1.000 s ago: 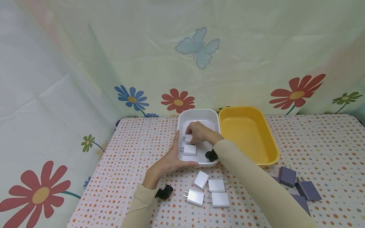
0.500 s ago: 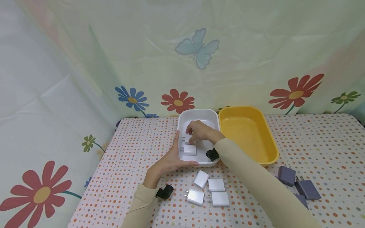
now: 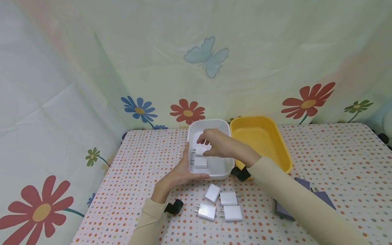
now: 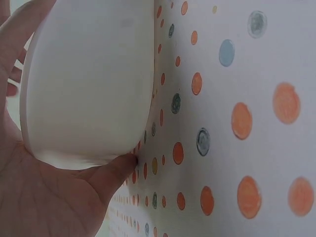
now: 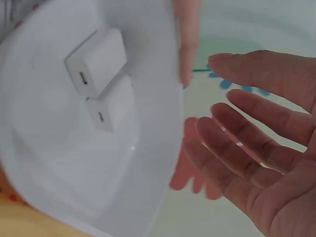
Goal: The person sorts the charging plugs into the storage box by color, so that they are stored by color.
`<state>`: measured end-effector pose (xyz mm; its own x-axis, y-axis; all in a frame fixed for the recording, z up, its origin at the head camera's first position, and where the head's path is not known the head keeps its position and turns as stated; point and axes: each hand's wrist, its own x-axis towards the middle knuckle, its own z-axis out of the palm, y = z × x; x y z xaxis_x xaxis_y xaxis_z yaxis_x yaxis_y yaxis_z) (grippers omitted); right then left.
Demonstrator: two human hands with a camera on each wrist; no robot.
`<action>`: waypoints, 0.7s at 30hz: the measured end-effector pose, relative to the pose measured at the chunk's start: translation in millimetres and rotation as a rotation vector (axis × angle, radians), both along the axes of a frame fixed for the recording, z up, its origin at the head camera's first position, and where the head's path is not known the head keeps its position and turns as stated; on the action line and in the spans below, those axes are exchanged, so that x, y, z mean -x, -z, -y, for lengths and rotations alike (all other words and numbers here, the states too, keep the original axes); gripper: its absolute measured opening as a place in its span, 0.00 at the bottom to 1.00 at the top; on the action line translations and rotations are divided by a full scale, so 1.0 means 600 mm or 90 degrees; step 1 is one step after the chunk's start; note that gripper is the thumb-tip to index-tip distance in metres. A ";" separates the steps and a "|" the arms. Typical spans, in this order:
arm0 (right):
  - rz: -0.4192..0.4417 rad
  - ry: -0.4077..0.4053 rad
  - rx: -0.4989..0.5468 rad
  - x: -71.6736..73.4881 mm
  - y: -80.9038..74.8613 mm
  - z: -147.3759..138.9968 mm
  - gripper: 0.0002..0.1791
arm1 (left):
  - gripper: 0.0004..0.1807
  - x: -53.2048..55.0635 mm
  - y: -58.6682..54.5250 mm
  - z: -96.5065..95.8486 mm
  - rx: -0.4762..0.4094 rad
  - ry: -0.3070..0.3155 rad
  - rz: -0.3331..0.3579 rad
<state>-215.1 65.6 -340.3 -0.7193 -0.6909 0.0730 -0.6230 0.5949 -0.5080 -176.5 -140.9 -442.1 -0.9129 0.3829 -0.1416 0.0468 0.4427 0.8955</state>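
Observation:
Two white charger plugs, the nearer one (image 3: 200, 163) and the farther one (image 3: 200, 151), lie side by side in the white tray (image 3: 220, 170), prongs pointing left. Over the farther charger is my right hand (image 3: 218, 143), fingers parted and holding nothing; the right wrist view shows its spread fingertips (image 5: 224, 59) apart from the chargers (image 5: 101, 64). My left hand (image 3: 180, 172) braces the tray's near left corner from outside, its straight fingers along the left wall and its thumb (image 4: 118, 170) along the near wall.
A yellow tray (image 3: 275, 146) stands against the white tray's right side. Several white chargers (image 3: 232, 213) lie on the dotted tablecloth (image 3: 150, 149) in front. Dark purple chargers (image 3: 324, 198) lie to the right, partly hidden under my right sleeve (image 3: 294, 194).
My right hand has drawn its fingers off the farther charger and lifted, and its wrist and forearm have shifted right. My left hand stays at the white tray's corner. The head view has shifted slightly.

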 end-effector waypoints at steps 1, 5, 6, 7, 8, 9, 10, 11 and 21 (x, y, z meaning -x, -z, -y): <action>-0.012 -0.007 0.000 -0.012 -0.006 -0.005 0.20 | 0.78 0.000 0.000 0.000 0.002 0.001 0.002; -0.014 -0.005 -0.010 -0.061 -0.022 -0.025 0.21 | 0.79 0.002 -0.001 -0.001 0.005 0.007 -0.004; -0.013 -0.006 -0.009 -0.073 -0.025 -0.031 0.21 | 0.79 0.003 -0.001 -0.002 0.004 0.009 -0.007; -0.013 -0.010 -0.006 -0.085 -0.026 -0.037 0.21 | 0.79 0.004 0.000 -0.003 0.000 0.013 -0.013; -0.012 -0.012 -0.003 -0.097 -0.026 -0.043 0.21 | 0.78 0.005 0.000 -0.004 -0.006 0.018 -0.018; -0.015 -0.016 0.006 -0.109 -0.026 -0.049 0.20 | 0.78 0.006 -0.001 -0.005 -0.008 0.018 -0.019; -0.015 -0.019 0.011 -0.122 -0.024 -0.055 0.20 | 0.78 0.007 -0.001 -0.006 -0.010 0.020 -0.020; -0.015 -0.024 0.015 -0.133 -0.022 -0.060 0.20 | 0.78 0.007 -0.001 -0.007 -0.013 0.021 -0.023; 0.079 -0.017 0.009 -0.221 0.072 -0.119 0.22 | 0.80 -0.003 -0.003 -0.005 0.019 -0.004 -0.018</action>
<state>-82.2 137.2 -383.5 -0.7049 -0.7093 -0.0058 -0.5701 0.5714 -0.5903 -174.6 -138.2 -440.5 -0.9191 0.3732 -0.1266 0.0693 0.4692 0.8804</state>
